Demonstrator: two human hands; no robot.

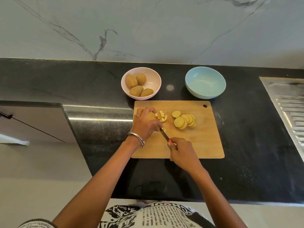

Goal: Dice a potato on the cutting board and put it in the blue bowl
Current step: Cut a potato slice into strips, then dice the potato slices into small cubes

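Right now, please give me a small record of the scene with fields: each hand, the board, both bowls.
left hand: left hand holds a stack of potato slices, fingers curled
right hand: right hand grips the knife, blade pointing toward the left hand
cutting board: cutting board carries cut strips and round slices
pink bowl: pink bowl holds four whole potatoes
blue bowl: blue bowl holds no potato yet

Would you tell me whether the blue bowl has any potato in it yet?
Empty: the blue bowl shows only its bare inside.
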